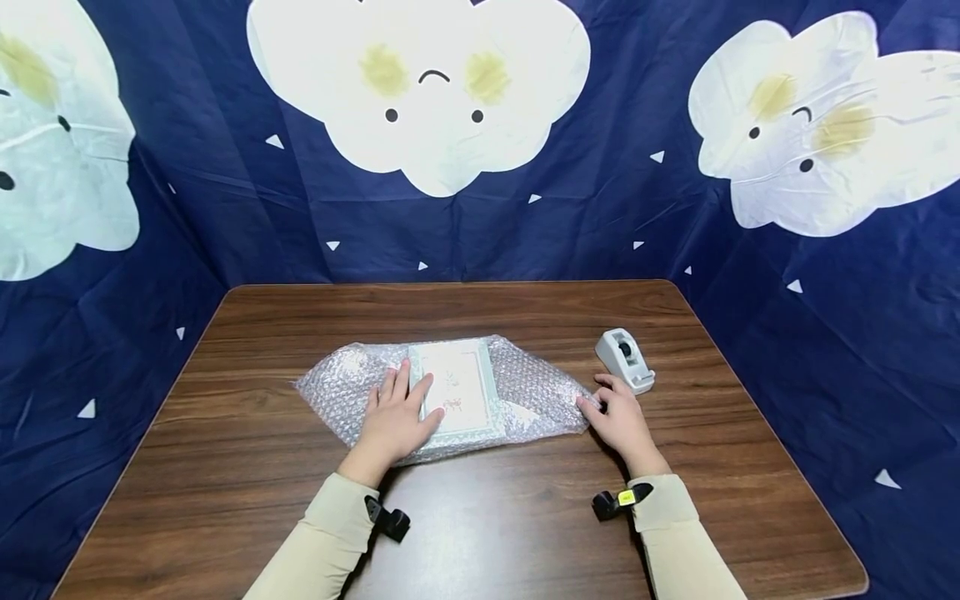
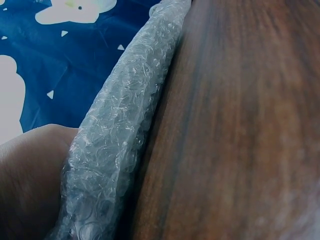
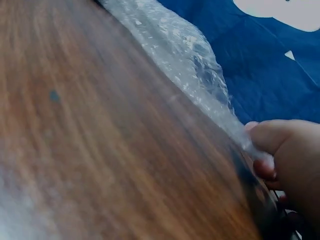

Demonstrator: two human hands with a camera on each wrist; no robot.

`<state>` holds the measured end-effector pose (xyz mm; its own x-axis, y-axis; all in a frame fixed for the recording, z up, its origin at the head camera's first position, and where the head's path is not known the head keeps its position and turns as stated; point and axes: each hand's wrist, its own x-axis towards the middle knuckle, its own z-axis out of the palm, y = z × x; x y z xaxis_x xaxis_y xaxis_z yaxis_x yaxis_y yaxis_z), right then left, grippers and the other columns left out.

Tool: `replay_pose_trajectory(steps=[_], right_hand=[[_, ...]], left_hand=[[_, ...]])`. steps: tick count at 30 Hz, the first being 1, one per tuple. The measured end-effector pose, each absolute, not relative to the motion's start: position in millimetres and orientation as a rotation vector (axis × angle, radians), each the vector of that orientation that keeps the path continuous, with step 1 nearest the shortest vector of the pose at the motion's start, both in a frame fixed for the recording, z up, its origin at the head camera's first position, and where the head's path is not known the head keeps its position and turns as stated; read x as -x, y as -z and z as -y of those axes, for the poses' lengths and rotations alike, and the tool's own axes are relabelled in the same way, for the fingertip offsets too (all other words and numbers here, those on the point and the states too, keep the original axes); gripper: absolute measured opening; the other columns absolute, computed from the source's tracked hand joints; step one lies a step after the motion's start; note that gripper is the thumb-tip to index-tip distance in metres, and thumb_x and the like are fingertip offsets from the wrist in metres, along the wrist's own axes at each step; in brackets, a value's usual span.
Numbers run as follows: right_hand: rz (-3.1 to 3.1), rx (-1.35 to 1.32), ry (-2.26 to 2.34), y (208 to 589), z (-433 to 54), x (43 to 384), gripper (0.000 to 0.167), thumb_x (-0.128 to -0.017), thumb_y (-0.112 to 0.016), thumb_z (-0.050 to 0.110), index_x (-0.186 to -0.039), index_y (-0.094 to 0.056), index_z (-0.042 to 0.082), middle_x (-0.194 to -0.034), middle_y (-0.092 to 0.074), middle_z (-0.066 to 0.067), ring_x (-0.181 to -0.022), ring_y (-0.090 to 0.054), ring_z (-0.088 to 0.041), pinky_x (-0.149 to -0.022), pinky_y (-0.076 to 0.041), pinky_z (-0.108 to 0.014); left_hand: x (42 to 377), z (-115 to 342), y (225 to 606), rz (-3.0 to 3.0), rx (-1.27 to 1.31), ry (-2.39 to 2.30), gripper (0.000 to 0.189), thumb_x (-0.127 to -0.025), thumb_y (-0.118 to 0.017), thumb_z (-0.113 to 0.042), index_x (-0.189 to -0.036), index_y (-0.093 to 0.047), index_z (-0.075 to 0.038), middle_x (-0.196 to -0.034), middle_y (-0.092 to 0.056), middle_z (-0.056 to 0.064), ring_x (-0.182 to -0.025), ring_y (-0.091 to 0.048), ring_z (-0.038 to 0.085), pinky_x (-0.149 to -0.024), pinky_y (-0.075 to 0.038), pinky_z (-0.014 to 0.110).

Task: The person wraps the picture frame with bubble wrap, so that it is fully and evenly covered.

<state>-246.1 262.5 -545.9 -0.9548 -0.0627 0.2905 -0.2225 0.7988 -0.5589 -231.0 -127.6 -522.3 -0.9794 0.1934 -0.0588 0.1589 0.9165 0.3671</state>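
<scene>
A flat rectangular item (image 1: pixel 457 387), white with a pale green border and small faint markings, lies on a sheet of bubble wrap (image 1: pixel 540 383) in the head view. My left hand (image 1: pixel 395 419) rests on the item's left part with its fingers spread. At the far right corner of the wrap, my right hand (image 1: pixel 618 417) pinches the plastic between thumb and fingers. The right wrist view shows the thumb (image 3: pixel 272 134) on the tapered end of the wrap. Along the near side, the left wrist view shows the wrap's thick bubbled edge (image 2: pixel 120 115).
A white tape dispenser (image 1: pixel 626 360) stands just beyond my right hand. Everything lies on a brown wood-grain table (image 1: pixel 480 517) with rounded corners. Dark blue fabric (image 1: pixel 450 233) with cloud faces hangs around the back and sides.
</scene>
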Motion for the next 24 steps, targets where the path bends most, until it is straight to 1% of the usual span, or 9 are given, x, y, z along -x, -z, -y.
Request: replay_pose_trajectory(steps=[3,6,11,13,18,21,24], right_hand=[[2.654,-0.217,-1.078,545.8,-262.4,247.0,0.026,-0.091,-0.072,0.022,-0.072,-0.062,0.009,-0.125,-0.064,-0.024,-0.122,-0.053,-0.044,-0.103,-0.039,-0.056],[2.586,-0.195,-1.233,544.7,-260.4,247.4,0.021,-0.092,-0.072,0.019,-0.078,-0.066,0.004,-0.121,-0.066,-0.024,-0.118,-0.056,-0.044,-0.103,-0.039,-0.054],[2.532,-0.134,-1.373,542.9,-258.2,248.0,0.019,-0.091,-0.072,0.013,-0.091,-0.067,-0.005,-0.118,-0.067,-0.026,-0.117,-0.059,-0.042,-0.106,-0.039,-0.05],[2.517,-0.112,-1.404,542.3,-258.1,248.2,0.019,-0.091,-0.072,0.012,-0.094,-0.066,-0.006,-0.118,-0.067,-0.027,-0.117,-0.059,-0.042,-0.107,-0.038,-0.049],[2.491,-0.075,-1.452,541.6,-257.8,248.3,0.018,-0.091,-0.071,0.01,-0.095,-0.063,-0.006,-0.116,-0.067,-0.027,-0.115,-0.06,-0.04,-0.108,-0.038,-0.048],[2.468,-0.053,-1.479,542.4,-257.7,248.0,0.016,-0.092,-0.071,0.009,-0.095,-0.063,-0.005,-0.116,-0.068,-0.026,-0.113,-0.06,-0.035,-0.106,-0.039,-0.041],[2.431,-0.069,-1.493,543.5,-256.8,248.1,0.011,-0.093,-0.069,0.005,-0.093,-0.066,-0.006,-0.113,-0.069,-0.025,-0.108,-0.061,-0.028,-0.101,-0.041,-0.027]], left_hand=[[230.8,127.7,521.6,-2.98,-0.274,-0.564,0.071,-0.1,-0.044,-0.057,-0.16,-0.033,-0.02,-0.169,-0.001,0.017,-0.153,-0.002,0.044,-0.118,-0.004,0.068],[231.0,127.9,521.0,-2.979,-0.281,-0.56,0.071,-0.1,-0.044,-0.057,-0.16,-0.033,-0.02,-0.169,0.0,0.017,-0.153,-0.001,0.044,-0.118,-0.004,0.069],[230.7,128.5,520.9,-2.99,-0.292,-0.558,0.071,-0.1,-0.046,-0.056,-0.16,-0.033,-0.019,-0.169,-0.001,0.018,-0.153,-0.002,0.045,-0.117,-0.005,0.069],[230.5,128.6,521.1,-2.99,-0.293,-0.559,0.071,-0.1,-0.046,-0.056,-0.16,-0.033,-0.019,-0.169,-0.001,0.018,-0.153,-0.003,0.045,-0.117,-0.005,0.07],[230.4,128.3,521.5,-2.987,-0.293,-0.566,0.071,-0.1,-0.045,-0.056,-0.159,-0.034,-0.019,-0.169,-0.001,0.018,-0.153,-0.003,0.045,-0.117,-0.006,0.069],[230.4,128.0,521.1,-2.985,-0.294,-0.567,0.07,-0.1,-0.045,-0.056,-0.159,-0.034,-0.019,-0.169,-0.001,0.019,-0.153,-0.002,0.045,-0.117,-0.006,0.069],[230.1,127.4,519.5,-2.983,-0.292,-0.572,0.071,-0.1,-0.046,-0.056,-0.159,-0.034,-0.019,-0.169,-0.001,0.018,-0.153,-0.001,0.044,-0.118,-0.005,0.069]])
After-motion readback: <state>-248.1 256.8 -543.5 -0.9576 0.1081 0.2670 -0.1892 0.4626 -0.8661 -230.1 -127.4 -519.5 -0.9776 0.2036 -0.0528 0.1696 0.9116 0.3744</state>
